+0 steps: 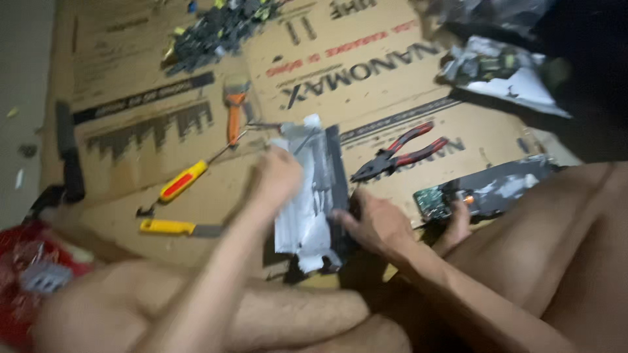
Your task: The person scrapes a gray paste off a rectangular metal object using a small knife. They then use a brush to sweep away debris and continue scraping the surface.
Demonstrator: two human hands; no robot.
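My left hand (278, 176) grips the upper left edge of a flat dark panel with a crinkled silvery-white sheet (307, 196) on it. My right hand (376, 225) holds the panel's lower right edge, fingers curled under it. The panel is tilted up over flattened cardboard (131, 104), just in front of my legs. The picture is blurred, so finger detail is unclear.
Red-handled pliers (402, 153) lie right of the panel. A yellow-handled screwdriver (186, 180), a yellow-handled knife (173, 227) and an orange-handled brush (234, 114) lie to the left. A green circuit board (435, 201) sits by my right knee. A heap of small dark parts (219, 29) is farther away.
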